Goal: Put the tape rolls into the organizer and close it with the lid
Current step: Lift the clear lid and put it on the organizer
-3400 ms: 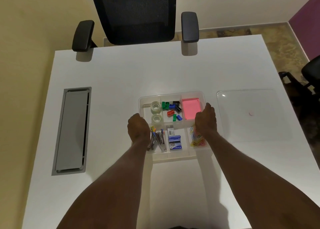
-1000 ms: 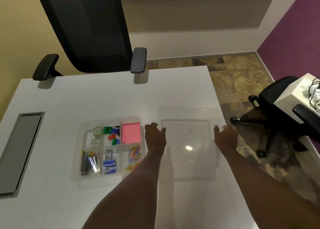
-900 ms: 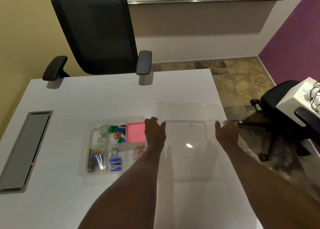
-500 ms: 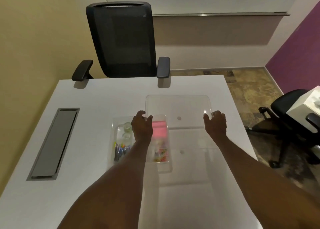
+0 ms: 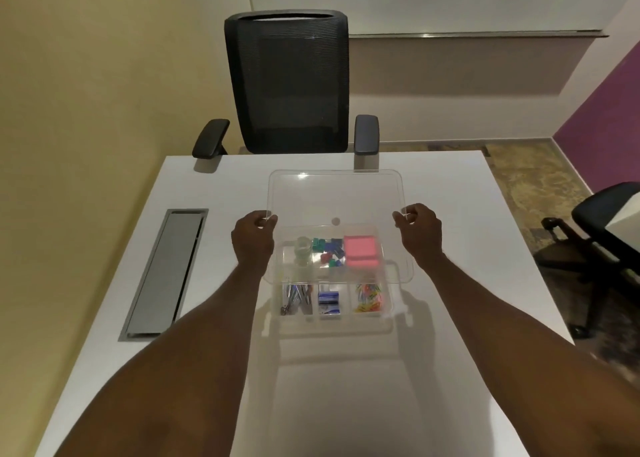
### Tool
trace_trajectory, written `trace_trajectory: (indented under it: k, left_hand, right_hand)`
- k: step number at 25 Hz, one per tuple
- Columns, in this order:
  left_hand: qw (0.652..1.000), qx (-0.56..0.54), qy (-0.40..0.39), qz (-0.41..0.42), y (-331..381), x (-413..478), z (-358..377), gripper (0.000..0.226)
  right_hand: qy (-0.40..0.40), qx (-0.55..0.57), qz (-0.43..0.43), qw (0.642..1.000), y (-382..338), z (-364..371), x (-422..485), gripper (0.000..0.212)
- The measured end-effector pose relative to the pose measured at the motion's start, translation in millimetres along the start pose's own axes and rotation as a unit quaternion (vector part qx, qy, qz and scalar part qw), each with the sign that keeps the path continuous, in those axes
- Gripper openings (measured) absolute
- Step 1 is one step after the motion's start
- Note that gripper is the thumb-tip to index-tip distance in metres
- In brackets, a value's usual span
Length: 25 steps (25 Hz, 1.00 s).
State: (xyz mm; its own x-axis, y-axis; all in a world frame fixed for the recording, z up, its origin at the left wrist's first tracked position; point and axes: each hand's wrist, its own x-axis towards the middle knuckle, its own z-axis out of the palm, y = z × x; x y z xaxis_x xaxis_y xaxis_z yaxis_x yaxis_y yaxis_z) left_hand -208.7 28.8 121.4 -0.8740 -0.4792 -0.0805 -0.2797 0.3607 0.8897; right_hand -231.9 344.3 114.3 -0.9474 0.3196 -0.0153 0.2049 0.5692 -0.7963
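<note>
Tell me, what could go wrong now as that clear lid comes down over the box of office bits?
The lid is held above the organizer, pinched only at its side edges by the left hand and right hand, so it might slip. It also sits farther back than the organizer, leaving the front compartments uncovered; lowered like this, it could land crooked.

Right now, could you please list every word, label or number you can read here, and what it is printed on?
None can be read.
Blue boxes in the organizer: white print, too blurred to read.
Clear lid, pink notes, tape rolls: no text visible.
</note>
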Motion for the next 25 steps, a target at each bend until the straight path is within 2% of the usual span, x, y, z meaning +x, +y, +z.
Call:
trace_trajectory:
  k: [4, 6, 8, 12, 16, 18, 20, 22, 25]
  left_hand:
    - [0.998, -0.057, 0.003, 0.008, -10.2, 13.6, -19.8, 0.024]
    - [0.993, -0.119, 0.006, -0.008, -14.7, 19.2, -27.1, 0.041]
    - [0.985, -0.168, 0.014, -0.031, -17.3, 24.0, -29.8, 0.053]
    - [0.952, -0.294, 0.013, -0.082, -21.6, 35.1, -29.2, 0.043]
    - [0.912, -0.373, -0.099, -0.141, -47.6, 40.4, -39.0, 0.024]
    - [0.906, -0.369, -0.142, -0.151, -57.5, 39.8, -42.4, 0.028]
    - [0.914, -0.338, -0.157, -0.16, -64.7, 38.2, -42.4, 0.024]
    - [0.912, -0.328, -0.162, -0.186, -74.1, 34.7, -40.2, 0.017]
    - [0.899, -0.315, -0.19, -0.237, -90.2, 27.6, -35.8, 0.038]
  right_hand:
    - [-0.014, 0.073, 0.0, 0.997, -10.9, 6.1, -9.9, 0.017]
    - [-0.016, 0.135, 0.013, 0.991, -16.9, 4.7, -10.4, 0.014]
    - [-0.016, 0.214, 0.048, 0.976, -24.1, 2.8, -10.3, 0.025]
    - [-0.025, 0.303, 0.06, 0.951, -36.6, 7.7, -8.8, 0.039]
    - [-0.056, 0.413, 0.127, 0.9, -30.7, 6.5, -2.3, 0.037]
    - [-0.077, 0.403, 0.136, 0.902, -23.9, 7.6, -2.2, 0.018]
    - [-0.095, 0.335, 0.124, 0.929, -12.7, 12.6, -2.8, 0.008]
    - [-0.11, 0.266, 0.115, 0.951, 1.9, 18.1, -5.6, 0.026]
    - [-0.116, 0.192, 0.144, 0.964, 23.6, 28.2, -9.9, 0.048]
